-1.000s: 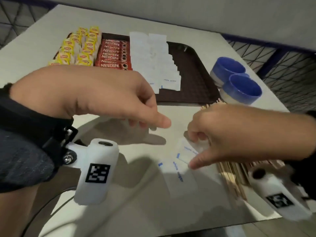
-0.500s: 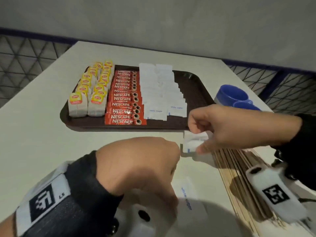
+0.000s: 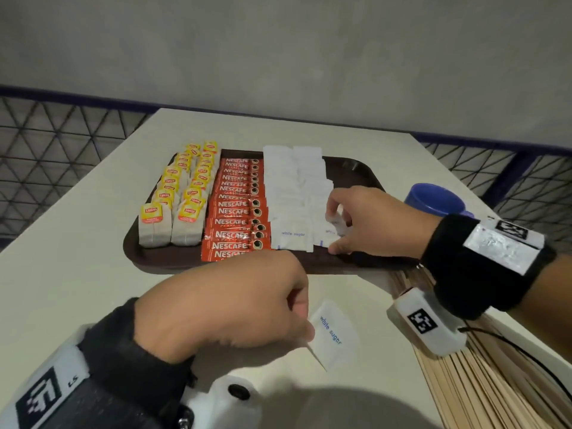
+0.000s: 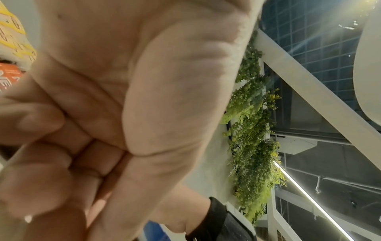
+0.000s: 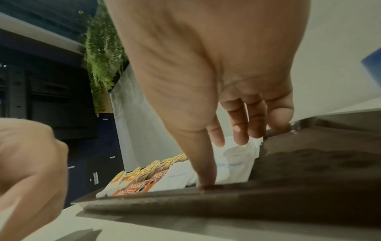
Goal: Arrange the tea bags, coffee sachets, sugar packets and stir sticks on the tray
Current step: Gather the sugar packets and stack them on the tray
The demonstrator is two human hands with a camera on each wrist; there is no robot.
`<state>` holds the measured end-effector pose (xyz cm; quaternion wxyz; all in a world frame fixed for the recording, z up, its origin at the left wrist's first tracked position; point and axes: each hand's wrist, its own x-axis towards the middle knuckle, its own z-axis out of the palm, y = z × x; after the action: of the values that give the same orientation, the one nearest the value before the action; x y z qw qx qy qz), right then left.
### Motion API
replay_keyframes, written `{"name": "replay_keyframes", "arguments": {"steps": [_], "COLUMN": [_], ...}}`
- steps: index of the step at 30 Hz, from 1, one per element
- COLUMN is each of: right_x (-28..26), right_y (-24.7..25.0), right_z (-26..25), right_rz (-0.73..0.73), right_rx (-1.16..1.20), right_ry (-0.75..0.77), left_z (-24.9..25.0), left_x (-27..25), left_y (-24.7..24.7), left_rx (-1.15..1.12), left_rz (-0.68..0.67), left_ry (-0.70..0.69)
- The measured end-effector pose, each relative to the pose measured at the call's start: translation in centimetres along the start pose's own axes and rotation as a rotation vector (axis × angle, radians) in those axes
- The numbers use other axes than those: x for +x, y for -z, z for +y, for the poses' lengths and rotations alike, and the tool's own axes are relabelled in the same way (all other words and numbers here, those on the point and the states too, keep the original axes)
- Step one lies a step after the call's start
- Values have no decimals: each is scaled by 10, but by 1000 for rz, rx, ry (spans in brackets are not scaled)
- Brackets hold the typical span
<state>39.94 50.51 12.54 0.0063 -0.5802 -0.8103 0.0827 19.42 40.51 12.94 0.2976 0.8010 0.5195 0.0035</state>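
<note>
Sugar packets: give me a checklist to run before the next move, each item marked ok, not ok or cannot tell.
1. Right hand sets a sugar packet at the near end of the sugar rows on the tray: ok.
2. Packet released: not ok.
3. Left hand pinches the loose sugar packet over the table: ok.
4. Stir sticks on tray: not ok.
5. Tea bags and coffee sachets lined up: ok.

left hand (image 3: 235, 305) – fingertips hidden behind its own knuckles | stir sticks (image 3: 483, 394) – cut by frame edge | blue cup (image 3: 433, 201) – half behind right hand (image 3: 371, 224) | nearest sugar packet (image 3: 332, 233) print blurred
</note>
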Motion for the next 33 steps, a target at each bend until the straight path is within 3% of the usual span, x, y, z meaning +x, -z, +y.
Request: {"name": "replay_keyframes", "arguments": {"steps": [21,24,26,29,31,33], "right_x": [15,9,1,-15,-22,-23], "right_y": [3,18,34,53,58,55], "right_z": [8,6,-1,-17,-21,-19], "right_rz": [7,62,107,-65,-164,-190], "right_rx": [0,-24,215,739,759,607], "right_ry": [145,140,129,163,208,204], "left_z": [-15,-13,-13,-14,-13,-12], "left_x": [9,10,9,10,11,12], "left_y": [19,20,21,22,21,20], "left_rx": [-547,-591,-619,-689,-700,-697], "left_rz": [323,393,440,495,504,518], "left_ry": [-17,1,-12,-37,-34,-23]}}
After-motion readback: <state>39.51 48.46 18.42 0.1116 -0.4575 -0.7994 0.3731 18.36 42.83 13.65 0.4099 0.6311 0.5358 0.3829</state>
